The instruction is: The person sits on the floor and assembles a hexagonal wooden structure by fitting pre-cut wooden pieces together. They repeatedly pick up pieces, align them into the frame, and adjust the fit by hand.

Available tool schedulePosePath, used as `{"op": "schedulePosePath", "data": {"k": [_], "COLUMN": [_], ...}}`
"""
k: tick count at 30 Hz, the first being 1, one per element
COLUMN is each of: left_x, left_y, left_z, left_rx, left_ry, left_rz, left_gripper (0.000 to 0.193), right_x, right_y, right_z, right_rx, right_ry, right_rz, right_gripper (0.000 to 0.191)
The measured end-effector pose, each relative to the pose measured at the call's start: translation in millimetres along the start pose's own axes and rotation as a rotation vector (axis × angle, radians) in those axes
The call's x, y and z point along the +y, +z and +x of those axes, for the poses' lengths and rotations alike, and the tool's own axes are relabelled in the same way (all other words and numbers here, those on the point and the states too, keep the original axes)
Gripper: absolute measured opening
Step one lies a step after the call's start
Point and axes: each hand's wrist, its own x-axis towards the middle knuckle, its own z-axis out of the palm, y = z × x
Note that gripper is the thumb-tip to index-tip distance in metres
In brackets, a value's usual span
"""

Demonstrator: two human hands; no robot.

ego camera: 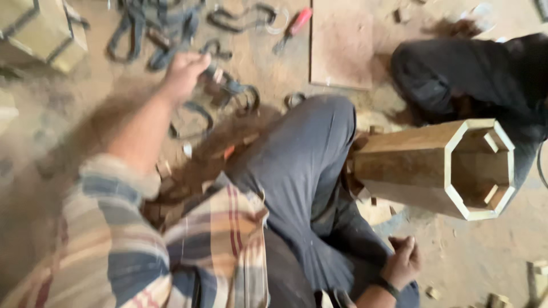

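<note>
My left hand [184, 73] reaches out over the dusty floor, and its fingers curl around a dark metal clamp [228, 85] at the edge of a pile of similar clamps; the view is blurred there. My right hand [403, 262] rests low beside my knee as a loose fist with nothing in it and a dark band on the wrist. A hollow octagonal wooden column [416, 168] lies on its side against my grey trouser leg [308, 165], its open end facing right.
Several more clamps and straps [154, 28] lie at the top. A red-handled tool [294, 25] and a flat board [341, 43] are beyond them. Another person in dark clothes [456, 68] sits at the upper right. A wooden box frame [40, 31] is at the top left. Wood offcuts [496, 296] lie at the lower right.
</note>
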Motion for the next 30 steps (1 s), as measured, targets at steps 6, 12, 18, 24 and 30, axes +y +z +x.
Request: {"op": "schedulePosePath", "data": {"k": [6, 12, 18, 24, 30], "left_x": [68.5, 129.0, 206.8, 259.2, 261.9], "left_y": [-7.8, 28.4, 134.6, 279.5, 327.4], "left_z": [3.0, 21.9, 14.7, 4.4, 25.4], "left_rx": [-0.095, -0.365, -0.889, -1.343, -1.648], "left_ry": [-0.123, -0.09, -0.032, 0.12, 0.333], "left_rz": [-0.383, -0.104, 0.176, 0.271, 0.442], "left_gripper": [0.026, 0.02, 0.023, 0.021, 0.022], "right_x": [-2.5, -74.4, -247.5, -330.3, -331.6], "right_y": [-5.8, 25.1, 59.0, 91.6, 28.3], "right_z": [-19.0, -26.8, -31.8, 15.5, 53.5], "right_rx": [-0.027, -0.039, -0.236, -0.812, -0.928], "right_ry": [-0.006, -0.069, -0.264, -0.279, -0.079], "right_rz": [0.039, 0.118, 0.072, 0.279, 0.076], "right_gripper": [0.032, 0.018, 0.021, 0.057, 0.021]}}
